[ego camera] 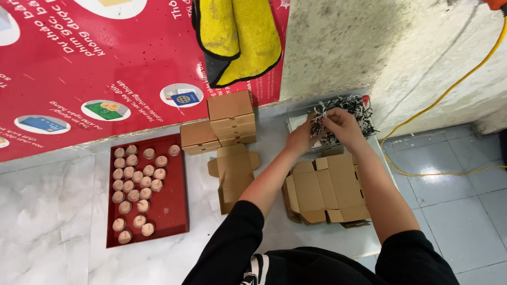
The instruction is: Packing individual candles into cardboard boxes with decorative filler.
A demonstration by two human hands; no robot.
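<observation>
Both hands reach forward into a heap of black-and-white shredded paper [353, 108] lying in a clear tray against the wall. My left hand [301, 137] pinches a tuft of shreds at the heap's left edge. My right hand [343, 127] grips the same tuft from the right. Beneath my forearms lies a stack of flat unfolded cardboard boxes [325, 190]. One more flat box blank [233, 174] lies to the left of it.
A red tray [171, 213] holding several small round tan pieces sits at left. Folded brown boxes [230, 118] are stacked behind it, before a red poster. A yellow cloth [244, 30] hangs above. A yellow cable [432, 105] runs down the wall to the tiled floor.
</observation>
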